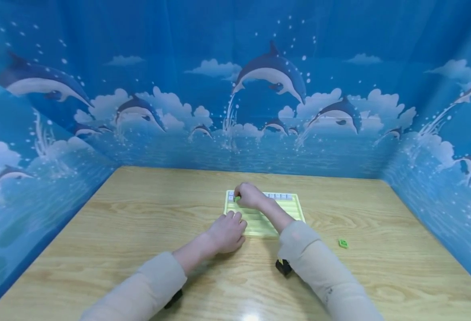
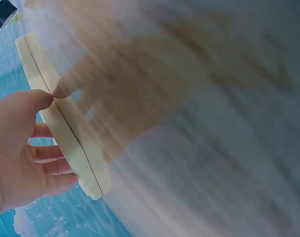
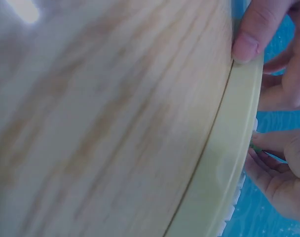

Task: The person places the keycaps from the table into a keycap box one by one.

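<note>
A pale yellow tray (image 1: 259, 229) with stepped rows lies on the table, and small white keycaps (image 1: 279, 196) line its back rows. My left hand (image 1: 228, 232) holds the tray's front left corner. In the left wrist view its thumb (image 2: 41, 100) presses the front wall while the other fingers reach over the rim. Over the back left of the tray, my right hand (image 1: 250, 196) pinches a green keycap (image 1: 237, 199) between thumb and fingers. The right wrist view shows this keycap (image 3: 256, 147) only partly; fingers hide the rest.
A second green keycap (image 1: 342, 243) lies on the wooden table (image 1: 147, 214), right of the tray. Black wrist-camera parts (image 1: 283, 267) show under the right sleeve. A blue dolphin-print curtain (image 1: 179, 111) encloses the table's back and sides.
</note>
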Tool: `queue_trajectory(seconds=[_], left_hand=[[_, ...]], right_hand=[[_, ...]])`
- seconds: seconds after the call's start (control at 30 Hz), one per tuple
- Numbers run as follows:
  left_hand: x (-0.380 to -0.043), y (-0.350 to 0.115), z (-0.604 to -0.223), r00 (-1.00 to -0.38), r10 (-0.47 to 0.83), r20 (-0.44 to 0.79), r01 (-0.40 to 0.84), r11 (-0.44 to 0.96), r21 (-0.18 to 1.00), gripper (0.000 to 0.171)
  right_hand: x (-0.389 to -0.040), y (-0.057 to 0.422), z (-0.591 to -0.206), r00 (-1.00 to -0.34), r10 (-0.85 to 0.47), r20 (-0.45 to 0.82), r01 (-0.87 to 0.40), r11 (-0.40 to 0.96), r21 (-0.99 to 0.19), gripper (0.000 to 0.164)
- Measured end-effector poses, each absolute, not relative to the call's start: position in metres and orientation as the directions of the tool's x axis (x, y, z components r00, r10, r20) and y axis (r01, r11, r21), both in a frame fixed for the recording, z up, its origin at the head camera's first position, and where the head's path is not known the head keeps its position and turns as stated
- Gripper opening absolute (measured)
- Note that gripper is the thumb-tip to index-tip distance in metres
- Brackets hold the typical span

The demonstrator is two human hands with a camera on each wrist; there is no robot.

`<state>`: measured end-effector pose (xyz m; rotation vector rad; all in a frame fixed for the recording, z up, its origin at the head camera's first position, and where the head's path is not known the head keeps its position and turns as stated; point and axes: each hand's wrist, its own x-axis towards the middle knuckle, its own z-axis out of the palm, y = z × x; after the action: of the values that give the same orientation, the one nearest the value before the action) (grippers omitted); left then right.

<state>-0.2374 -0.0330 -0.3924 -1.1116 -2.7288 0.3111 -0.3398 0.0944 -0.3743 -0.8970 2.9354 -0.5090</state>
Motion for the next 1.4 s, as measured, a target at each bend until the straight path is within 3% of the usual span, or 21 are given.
queue_trajectory(seconds=[0.2, 0.73, 1.4], left_hand=[[-0.239, -0.031, -0.392, -0.697, 0.712, 0.085, 0.674, 0.691, -0.262, 0.029], [-0.238, -0.030, -0.392, -0.699, 0.711, 0.072, 0.669, 0.687, -0.285, 0.033], [-0.237, -0.034, -0.394, -0.703, 0.705, 0.093, 0.657, 0.694, -0.295, 0.030]], right_hand=[[-0.338, 0.092, -0.373, -0.849, -0.525, 0.055, -0.514, 0.799, -0.313, 0.015], [-0.340, 0.090, -0.377, -0.849, -0.525, 0.064, -0.520, 0.809, -0.274, 0.023], [-0.344, 0.092, -0.378, -0.843, -0.535, 0.054, -0.522, 0.788, -0.327, 0.021]])
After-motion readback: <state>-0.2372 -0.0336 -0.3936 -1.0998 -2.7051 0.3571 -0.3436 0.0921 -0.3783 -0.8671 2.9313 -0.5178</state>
